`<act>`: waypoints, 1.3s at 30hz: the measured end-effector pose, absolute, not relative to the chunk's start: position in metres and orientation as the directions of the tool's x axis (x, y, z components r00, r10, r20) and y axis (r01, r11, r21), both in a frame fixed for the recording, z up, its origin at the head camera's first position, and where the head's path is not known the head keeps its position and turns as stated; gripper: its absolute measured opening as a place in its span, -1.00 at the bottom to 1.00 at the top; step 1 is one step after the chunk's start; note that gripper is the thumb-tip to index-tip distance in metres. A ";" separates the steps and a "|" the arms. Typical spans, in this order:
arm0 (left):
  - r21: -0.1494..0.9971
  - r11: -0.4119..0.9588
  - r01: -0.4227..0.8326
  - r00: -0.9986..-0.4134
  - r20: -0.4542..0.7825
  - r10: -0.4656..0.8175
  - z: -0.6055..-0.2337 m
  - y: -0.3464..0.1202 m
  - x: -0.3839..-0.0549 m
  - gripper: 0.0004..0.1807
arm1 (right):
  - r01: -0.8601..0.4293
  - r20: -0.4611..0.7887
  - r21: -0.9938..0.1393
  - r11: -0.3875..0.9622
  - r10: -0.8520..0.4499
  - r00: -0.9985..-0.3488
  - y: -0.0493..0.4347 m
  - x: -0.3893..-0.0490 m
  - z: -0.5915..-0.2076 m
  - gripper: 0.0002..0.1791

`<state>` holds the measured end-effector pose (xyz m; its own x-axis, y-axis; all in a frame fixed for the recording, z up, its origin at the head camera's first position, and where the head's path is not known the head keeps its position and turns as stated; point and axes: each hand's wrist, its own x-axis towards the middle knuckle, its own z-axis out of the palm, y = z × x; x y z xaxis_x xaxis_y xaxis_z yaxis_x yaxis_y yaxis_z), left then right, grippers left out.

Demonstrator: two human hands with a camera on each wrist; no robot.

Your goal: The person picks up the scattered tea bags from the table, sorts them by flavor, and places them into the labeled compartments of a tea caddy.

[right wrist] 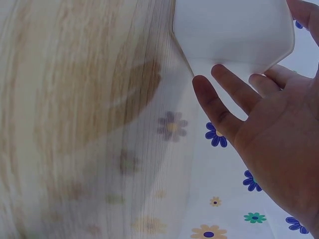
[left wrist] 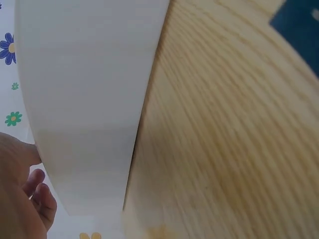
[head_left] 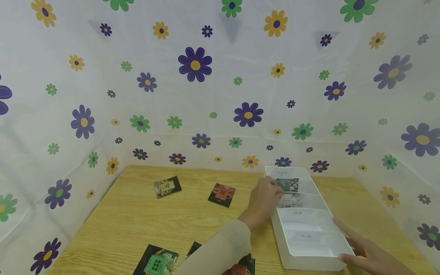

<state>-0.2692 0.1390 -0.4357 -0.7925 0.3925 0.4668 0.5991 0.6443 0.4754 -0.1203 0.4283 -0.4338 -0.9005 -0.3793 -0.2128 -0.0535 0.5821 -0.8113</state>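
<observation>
A white box (head_left: 287, 236) with a row of compartments stands on the right of the table. My left hand (head_left: 262, 198) reaches over its left rim and pinches a pale packet (head_left: 291, 200) in the second compartment from the back. The box wall hides those fingertips in the left wrist view, while other curled fingers (left wrist: 45, 201) show past the rim. In the farthest compartment lies a dark green packet (head_left: 289, 185). My right hand (head_left: 369, 252) rests against the box's near right corner. Its fairly straight fingers (right wrist: 217, 102) touch the wall in the right wrist view.
A black and beige packet (head_left: 167, 186) and a black and red packet (head_left: 222, 194) lie toward the back of the wooden table (head_left: 137, 221). Nearer are a green-labelled packet (head_left: 156, 263) and dark packets partly covered by the left sleeve (head_left: 220, 248). Flowered cloth (head_left: 213, 99) surrounds the table.
</observation>
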 end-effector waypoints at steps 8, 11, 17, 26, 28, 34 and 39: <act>0.649 0.534 0.542 -0.840 0.389 0.380 -0.430 0.118 -0.275 -0.80 | 0.020 -0.268 -0.811 0.585 -0.340 -0.902 0.429 -0.120 -0.433 -0.11; 0.731 0.473 0.492 -0.867 0.360 0.345 -0.427 0.103 -0.280 -0.78 | 0.034 -0.278 -0.799 0.600 -0.320 -0.906 0.429 -0.119 -0.432 -0.10; 0.808 0.425 0.407 -0.910 0.320 0.262 -0.430 0.062 -0.296 -0.76 | 0.038 -0.277 -0.813 0.582 -0.327 -0.904 0.428 -0.119 -0.433 -0.09; 0.820 0.462 0.337 -0.938 0.248 0.244 -0.437 -0.004 -0.321 -0.65 | 0.032 -0.271 -0.824 0.566 -0.345 -0.899 0.428 -0.118 -0.434 -0.10; 0.804 0.494 0.333 -0.939 0.232 0.254 -0.441 -0.014 -0.327 -0.62 | 0.034 -0.271 -0.825 0.564 -0.342 -0.899 0.428 -0.118 -0.434 -0.10; 0.782 0.545 0.303 -0.942 0.158 0.297 -0.453 -0.032 -0.337 -0.54 | 0.118 -0.309 -0.864 0.490 -0.331 -0.891 0.425 -0.117 -0.434 -0.07; 0.742 0.593 0.314 -0.936 0.135 0.326 -0.460 -0.036 -0.342 -0.55 | 0.131 -0.317 -0.861 0.491 -0.317 -0.894 0.424 -0.116 -0.434 -0.06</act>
<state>-0.3421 -0.0359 -0.4604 -0.9357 0.3260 0.1350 0.3136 0.5928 0.7418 -0.1164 0.4244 -0.4341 -0.8941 -0.3169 -0.3166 0.1311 0.4906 -0.8614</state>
